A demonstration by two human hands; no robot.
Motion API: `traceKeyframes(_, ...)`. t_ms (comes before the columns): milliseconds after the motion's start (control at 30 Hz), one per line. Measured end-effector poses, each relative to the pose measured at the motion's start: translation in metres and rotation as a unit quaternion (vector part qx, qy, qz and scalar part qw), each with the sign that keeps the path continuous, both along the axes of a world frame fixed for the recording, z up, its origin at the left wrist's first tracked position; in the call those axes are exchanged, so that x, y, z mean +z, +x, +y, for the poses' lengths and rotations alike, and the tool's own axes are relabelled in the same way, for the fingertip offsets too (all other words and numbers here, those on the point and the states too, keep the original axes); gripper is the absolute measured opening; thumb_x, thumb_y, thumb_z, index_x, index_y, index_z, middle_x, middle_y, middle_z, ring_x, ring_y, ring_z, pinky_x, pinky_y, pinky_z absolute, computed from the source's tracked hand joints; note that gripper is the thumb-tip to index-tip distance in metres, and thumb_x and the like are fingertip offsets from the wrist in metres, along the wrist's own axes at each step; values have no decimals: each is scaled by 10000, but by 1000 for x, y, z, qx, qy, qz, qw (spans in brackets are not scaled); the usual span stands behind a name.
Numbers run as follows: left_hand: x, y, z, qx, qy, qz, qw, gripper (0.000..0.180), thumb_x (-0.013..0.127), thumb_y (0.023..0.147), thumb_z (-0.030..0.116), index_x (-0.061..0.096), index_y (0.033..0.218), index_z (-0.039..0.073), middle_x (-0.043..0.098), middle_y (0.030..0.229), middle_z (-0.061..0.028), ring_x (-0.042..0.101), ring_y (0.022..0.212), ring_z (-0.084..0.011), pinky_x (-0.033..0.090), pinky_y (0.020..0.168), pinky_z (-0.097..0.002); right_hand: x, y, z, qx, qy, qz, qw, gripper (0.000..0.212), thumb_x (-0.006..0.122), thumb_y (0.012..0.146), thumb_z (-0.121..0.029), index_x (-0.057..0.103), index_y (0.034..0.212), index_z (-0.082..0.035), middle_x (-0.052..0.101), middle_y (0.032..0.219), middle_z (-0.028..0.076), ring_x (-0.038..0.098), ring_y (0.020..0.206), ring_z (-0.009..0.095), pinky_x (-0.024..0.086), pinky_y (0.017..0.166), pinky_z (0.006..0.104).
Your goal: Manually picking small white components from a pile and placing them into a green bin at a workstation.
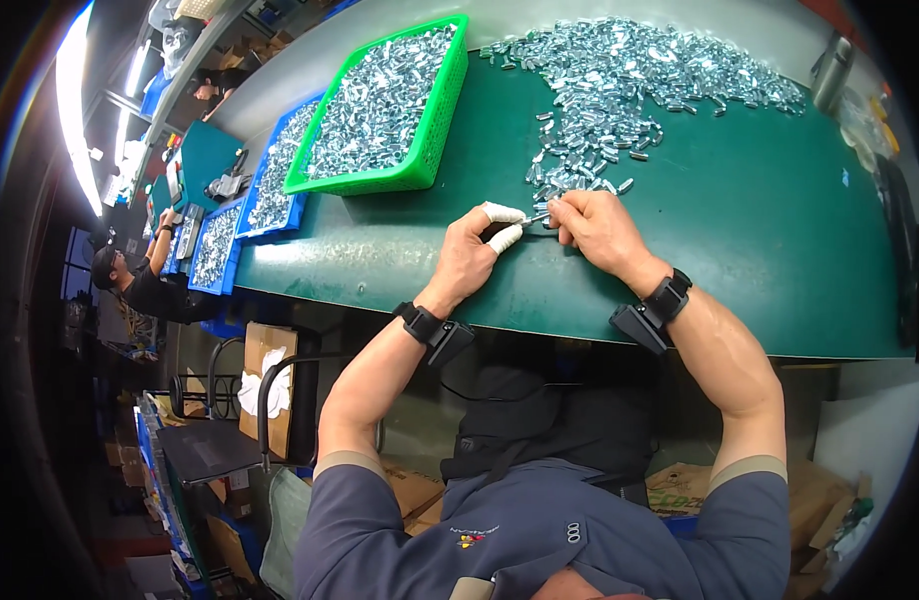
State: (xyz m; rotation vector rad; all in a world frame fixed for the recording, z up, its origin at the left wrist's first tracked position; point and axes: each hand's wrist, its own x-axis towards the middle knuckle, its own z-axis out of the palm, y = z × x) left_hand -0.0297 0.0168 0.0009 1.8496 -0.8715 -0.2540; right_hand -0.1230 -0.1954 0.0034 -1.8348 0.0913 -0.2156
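My left hand (462, 258) has white wraps on its thumb and forefinger. Those two fingertips are pinched together on a small shiny metal piece (531, 221). Close beside it, my right hand (605, 232) is closed, its fingertips meeting near the same piece; what they hold is too small to make out. Just beyond both hands, loose silvery metal pieces (590, 118) spread over the green tabletop (700, 240) in a trail that widens into a heap along the far edge.
A green plastic basket (427, 160) full of similar pieces stands left of the heap. Blue trays (242, 222) of pieces sit beyond it. A metal bottle (833, 75) is at the far right. Another person (145, 285) works at the left; a chair (210, 450) stands below.
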Motion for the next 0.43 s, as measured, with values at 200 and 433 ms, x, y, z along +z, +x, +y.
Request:
traceKeyframes(200,0,0,3,4,-3,9,1000,153,735,960,66,727,1106,23,735,1044,-25,661,981,-111,527,899,-278,8,-2,3,22,-18,40,999,463,560,1040,-359,707,770,-14,651,582,62,598,536,151,477,564,336)
traceKeyframes(433,0,-2,-2,-49,22,-35,998,175,747,948,98,745,1112,37,741,1075,-65,680,959,-227,529,890,-321,14,-4,6,50,-43,60,996,483,566,1045,-380,717,761,-20,654,575,61,637,540,183,484,555,352)
